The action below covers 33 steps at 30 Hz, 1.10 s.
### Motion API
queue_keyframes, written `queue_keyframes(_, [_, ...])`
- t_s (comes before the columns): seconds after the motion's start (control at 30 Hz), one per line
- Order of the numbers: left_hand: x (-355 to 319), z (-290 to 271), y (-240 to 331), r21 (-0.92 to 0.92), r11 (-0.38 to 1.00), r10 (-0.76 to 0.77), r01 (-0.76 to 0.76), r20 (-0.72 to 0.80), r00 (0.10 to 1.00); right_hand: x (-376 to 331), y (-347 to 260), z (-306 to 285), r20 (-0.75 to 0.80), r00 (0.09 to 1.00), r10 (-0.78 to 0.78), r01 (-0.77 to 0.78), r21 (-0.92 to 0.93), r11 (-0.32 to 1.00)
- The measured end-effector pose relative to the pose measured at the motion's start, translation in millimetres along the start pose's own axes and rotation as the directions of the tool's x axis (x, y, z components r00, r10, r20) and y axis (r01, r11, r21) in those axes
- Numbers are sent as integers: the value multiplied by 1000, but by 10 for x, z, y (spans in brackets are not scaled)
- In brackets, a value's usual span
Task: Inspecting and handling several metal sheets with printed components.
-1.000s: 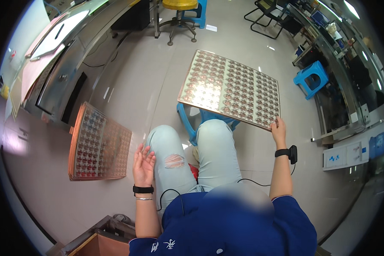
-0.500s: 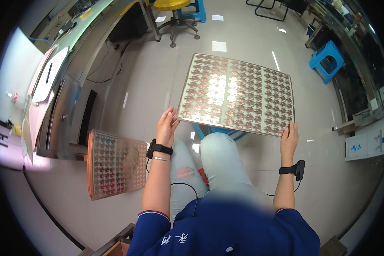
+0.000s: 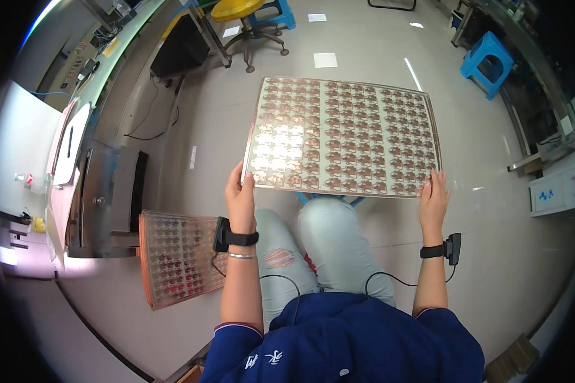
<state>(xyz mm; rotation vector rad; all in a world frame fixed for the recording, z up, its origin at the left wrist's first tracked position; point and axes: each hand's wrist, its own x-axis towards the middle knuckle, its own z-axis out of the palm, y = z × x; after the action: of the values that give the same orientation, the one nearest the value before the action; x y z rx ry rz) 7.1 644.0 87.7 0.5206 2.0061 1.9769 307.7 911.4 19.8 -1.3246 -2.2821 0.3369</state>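
A large, thin rectangular panel with rows of small copper-coloured patterns on a pale ground is held up in front of my knees. Glare whitens part of its left side. My left hand grips its near left corner, thumb on top. At the near right corner, my right hand holds the edge, fingers along the side. The fingers beneath the panel are hidden. Left of my legs stands a stack of similar panels with orange edges and reddish patterns, nearest my left forearm.
A workbench with papers and a bottle runs along the left. Further off are a yellow round stool on a wheeled base and a blue plastic stool at right. A white box sits at the right.
The panel has shifted left and turned so its near edge lies more level, and the glare has moved toward its left side. Both hands keep hold of it.
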Motion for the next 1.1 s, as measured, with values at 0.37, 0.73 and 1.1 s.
queue_keyframes(0.37, [-644,-514,110,-822,550,-15,148,167,986,107,-79,-694,306,946,108,-321,835,446])
queue_keyframes(0.73, [-890,-1046,340,-777,630,-25,3,-16,1000,-209,-236,-726,520,853,-54,-521,839,-159])
queue_keyframes(1.1, [-1633,58,444,-779,592,-58,207,215,975,-711,-1229,-433,572,752,-327,-652,572,-498])
